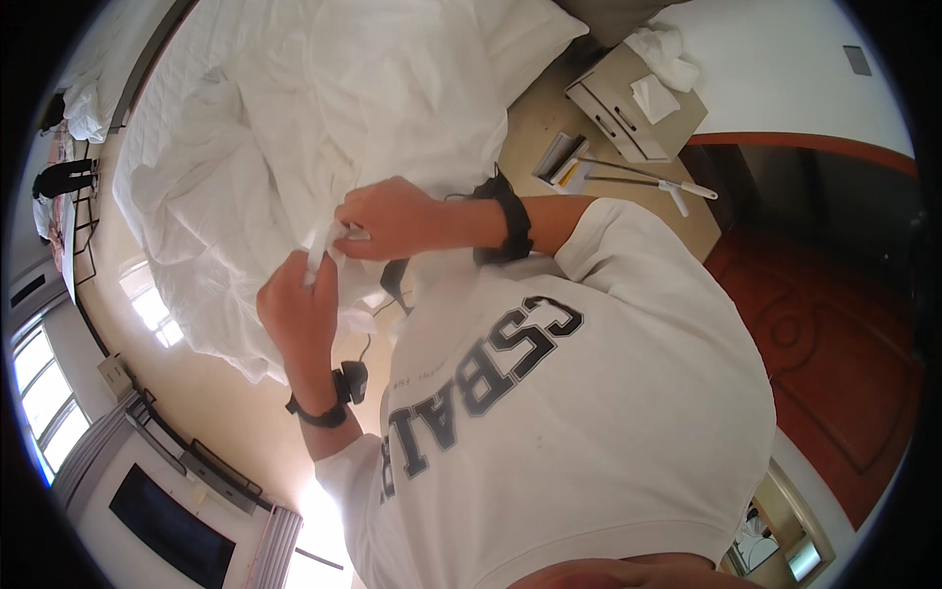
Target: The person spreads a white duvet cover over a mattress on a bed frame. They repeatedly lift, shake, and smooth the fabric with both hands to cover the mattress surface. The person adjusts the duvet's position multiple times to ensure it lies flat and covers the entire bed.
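Note:
My left hand (298, 305) is closed around a narrow white fabric strip (318, 254), which rises from between its thumb and fingers. Close beside it, my right hand (394, 221) pinches the same white fabric, its fingers curled inward. Beyond and below both hands lies a rumpled white duvet (221, 177) on a bed. Whether the strip joins the duvet cannot be told. Black bands with small dark devices circle both wrists.
Right of the bed stand a nightstand (625, 107) with tissues, and a dustpan (563, 158) with long handles. A red-brown door (817, 331) is at the right. Another person (62, 180) bends over a bed at far left.

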Demonstrator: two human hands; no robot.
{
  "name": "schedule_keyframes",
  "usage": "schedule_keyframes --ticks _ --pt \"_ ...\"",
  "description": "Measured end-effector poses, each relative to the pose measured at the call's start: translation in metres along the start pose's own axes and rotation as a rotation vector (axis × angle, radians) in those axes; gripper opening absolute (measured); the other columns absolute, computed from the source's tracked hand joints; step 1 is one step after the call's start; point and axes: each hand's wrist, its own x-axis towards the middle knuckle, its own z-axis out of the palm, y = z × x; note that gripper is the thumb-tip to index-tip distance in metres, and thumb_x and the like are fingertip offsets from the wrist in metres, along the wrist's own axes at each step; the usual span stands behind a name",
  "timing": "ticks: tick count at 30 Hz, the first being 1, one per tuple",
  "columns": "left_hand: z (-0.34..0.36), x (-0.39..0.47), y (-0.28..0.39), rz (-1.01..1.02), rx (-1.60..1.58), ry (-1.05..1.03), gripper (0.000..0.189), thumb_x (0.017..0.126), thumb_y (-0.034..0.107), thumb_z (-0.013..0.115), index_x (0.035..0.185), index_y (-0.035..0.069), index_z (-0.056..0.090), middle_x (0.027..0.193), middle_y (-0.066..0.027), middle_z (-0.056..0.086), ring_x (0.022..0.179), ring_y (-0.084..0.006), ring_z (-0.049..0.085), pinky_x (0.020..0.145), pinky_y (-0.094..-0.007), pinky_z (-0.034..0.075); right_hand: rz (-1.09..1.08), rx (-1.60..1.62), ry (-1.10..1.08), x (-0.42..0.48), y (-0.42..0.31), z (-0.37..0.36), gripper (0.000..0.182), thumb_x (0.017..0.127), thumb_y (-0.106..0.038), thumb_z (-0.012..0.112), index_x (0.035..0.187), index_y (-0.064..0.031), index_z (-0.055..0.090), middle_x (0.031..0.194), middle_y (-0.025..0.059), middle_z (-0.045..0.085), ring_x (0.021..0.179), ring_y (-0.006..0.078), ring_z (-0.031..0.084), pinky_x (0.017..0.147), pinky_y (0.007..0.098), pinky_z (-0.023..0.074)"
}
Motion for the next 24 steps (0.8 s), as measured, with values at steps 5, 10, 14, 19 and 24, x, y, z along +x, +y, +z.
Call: schedule_keyframes --ticks 5,10,14,19,24 --pt "0.001 0.011 0.017 0.025 0.016 -0.070 0.027 0.074 0.013 0.064 0.062 -0.002 0.045 0.051 -0.0139 0.036 0.046 -0.0224 0.027 0.044 -0.0317 0.031 0.036 -0.010 0.147 0.004 0.002 -0.007 0.022 0.068 -0.027 0.059 0.065 -0.0055 0.056 0.070 0.0088 0.055 0.067 0.0292 0.056 0.056 0.0389 0.0428" --pt "0.001 0.024 0.021 0.141 -0.002 -0.031 0.029 0.073 0.013 0.065 0.062 -0.003 0.042 0.051 -0.0143 0.033 0.049 -0.0229 0.024 0.043 -0.0319 0.029 0.108 -0.075 0.107 0.009 0.018 -0.007 0.019 0.066 -0.023 0.056 0.061 -0.0044 0.057 0.063 0.0105 0.058 0.062 0.0299 0.058 0.056 0.0405 0.0449" --pt "-0.011 0.031 0.023 0.033 -0.047 0.002 0.031 0.073 0.012 0.066 0.061 -0.002 0.040 0.050 -0.0124 0.032 0.048 -0.0212 0.024 0.043 -0.0318 0.028 0.137 0.202 -0.015 0.017 0.036 -0.027 0.016 0.069 -0.017 0.052 0.064 -0.0040 0.059 0.058 0.0108 0.057 0.057 0.0235 0.057 0.055 0.0362 0.0442" --pt "-0.029 0.029 0.014 -0.091 -0.168 0.024 0.034 0.075 0.014 0.066 0.060 -0.002 0.040 0.049 -0.0127 0.030 0.048 -0.0213 0.022 0.042 -0.0322 0.027 0.270 0.681 -0.307 0.034 0.055 -0.055 0.015 0.077 -0.009 0.045 0.072 -0.0052 0.059 0.060 -0.0024 0.051 0.054 0.0071 0.046 0.051 0.0250 0.0385" --pt "-0.025 0.025 0.001 -0.136 -0.191 0.013 0.039 0.077 0.016 0.066 0.061 0.000 0.035 0.054 -0.0052 0.023 0.053 -0.0140 0.020 0.044 -0.0296 0.022 0.315 0.748 -0.261 0.040 0.029 -0.081 0.013 0.079 -0.009 0.045 0.077 -0.0057 0.057 0.064 -0.0048 0.048 0.056 0.0040 0.039 0.050 0.0224 0.0333"
